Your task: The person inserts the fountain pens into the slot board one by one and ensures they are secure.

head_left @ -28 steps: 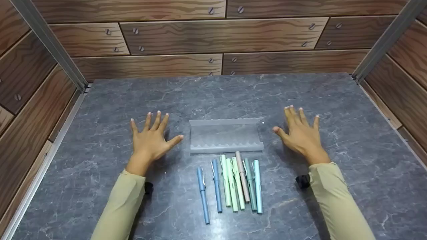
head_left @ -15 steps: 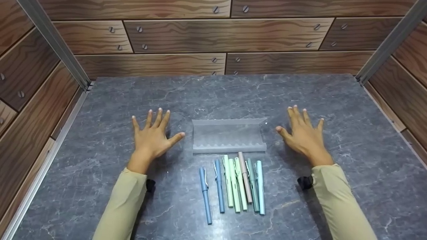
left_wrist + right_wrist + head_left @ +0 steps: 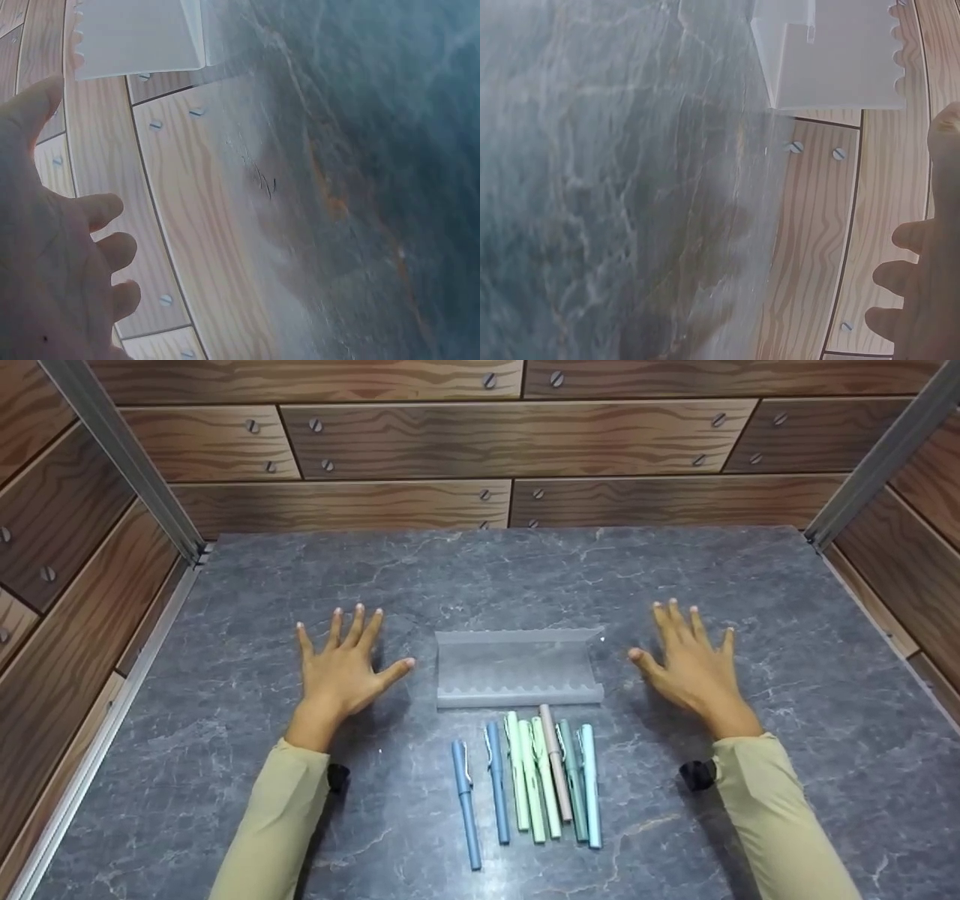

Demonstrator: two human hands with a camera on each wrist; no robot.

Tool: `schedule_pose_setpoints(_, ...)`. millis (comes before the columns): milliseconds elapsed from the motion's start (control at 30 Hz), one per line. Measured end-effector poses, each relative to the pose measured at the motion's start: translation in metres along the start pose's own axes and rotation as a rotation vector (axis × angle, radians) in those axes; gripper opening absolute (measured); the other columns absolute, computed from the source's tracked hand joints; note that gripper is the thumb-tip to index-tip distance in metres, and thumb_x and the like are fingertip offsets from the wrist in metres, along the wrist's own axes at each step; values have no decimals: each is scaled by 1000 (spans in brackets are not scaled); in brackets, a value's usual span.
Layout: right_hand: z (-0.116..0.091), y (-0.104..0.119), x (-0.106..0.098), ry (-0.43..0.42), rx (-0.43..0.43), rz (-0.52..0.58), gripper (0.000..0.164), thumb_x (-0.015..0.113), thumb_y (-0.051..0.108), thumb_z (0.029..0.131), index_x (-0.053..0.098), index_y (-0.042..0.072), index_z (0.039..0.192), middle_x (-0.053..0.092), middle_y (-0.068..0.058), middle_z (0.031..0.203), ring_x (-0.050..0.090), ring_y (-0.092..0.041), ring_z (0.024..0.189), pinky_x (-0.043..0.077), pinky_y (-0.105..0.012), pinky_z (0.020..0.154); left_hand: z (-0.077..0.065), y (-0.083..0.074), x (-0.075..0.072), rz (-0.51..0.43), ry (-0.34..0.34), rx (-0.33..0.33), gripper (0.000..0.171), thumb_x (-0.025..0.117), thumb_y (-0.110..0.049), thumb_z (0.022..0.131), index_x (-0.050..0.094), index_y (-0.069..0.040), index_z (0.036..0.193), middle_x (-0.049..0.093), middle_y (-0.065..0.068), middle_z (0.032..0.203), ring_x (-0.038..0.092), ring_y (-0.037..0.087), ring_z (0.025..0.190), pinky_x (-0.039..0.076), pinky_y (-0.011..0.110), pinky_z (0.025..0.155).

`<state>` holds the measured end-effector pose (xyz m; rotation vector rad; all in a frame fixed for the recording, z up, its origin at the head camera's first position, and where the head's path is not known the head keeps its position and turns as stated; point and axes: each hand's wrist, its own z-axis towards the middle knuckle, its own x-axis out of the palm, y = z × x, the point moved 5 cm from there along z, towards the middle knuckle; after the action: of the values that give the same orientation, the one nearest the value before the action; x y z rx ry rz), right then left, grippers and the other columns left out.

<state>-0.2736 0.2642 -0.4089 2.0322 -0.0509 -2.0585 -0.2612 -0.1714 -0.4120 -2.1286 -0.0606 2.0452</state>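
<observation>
My left hand (image 3: 341,675), fingers spread, is held over the table to the left of a clear plastic pen tray (image 3: 520,699) with scalloped edges. On the tray's other side, my right hand (image 3: 694,671) also has its fingers spread and holds nothing. Several capped pens lie in a loose row in front of the tray: a blue pen (image 3: 466,806) set apart at the left, another blue pen (image 3: 498,784), light green pens (image 3: 531,780), a taupe pen (image 3: 555,765), a dark teal pen (image 3: 573,780) and a light aqua pen (image 3: 591,787). The tray's end (image 3: 142,37) shows in the left wrist view.
The grey marbled tabletop (image 3: 480,577) is bounded by wood-patterned walls (image 3: 420,439) at the back and both sides. Metal posts (image 3: 120,457) stand at the back corners. A dark wrist device (image 3: 697,775) sits beneath the right sleeve.
The head view has shifted slightly, so everything appears a little further right. Both hands keep their spread pose, the right one slightly further right. Tray and pens stay in place.
</observation>
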Motion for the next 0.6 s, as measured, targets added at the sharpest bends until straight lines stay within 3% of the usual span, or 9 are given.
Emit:
schedule_pose_setpoints(367,-4,-5,-3,-13,-5,-14,84,23,68,95,13,10,155,7,-20,160,7,-48,145,-8,-73,108,12,-15,-5,23,11,33,93,25,-83,84,4,-28,155,3,3,163,-1,32,150,-15,66,111)
schedule_pose_setpoints(600,-10,0,-6,-22,-11,-20,85,27,68,95,8,11,155,6,-22,160,8,-50,144,-5,-71,110,19,-26,-10,-32,5,64,90,32,-79,86,5,-29,155,0,3,163,-3,32,150,-17,64,111)
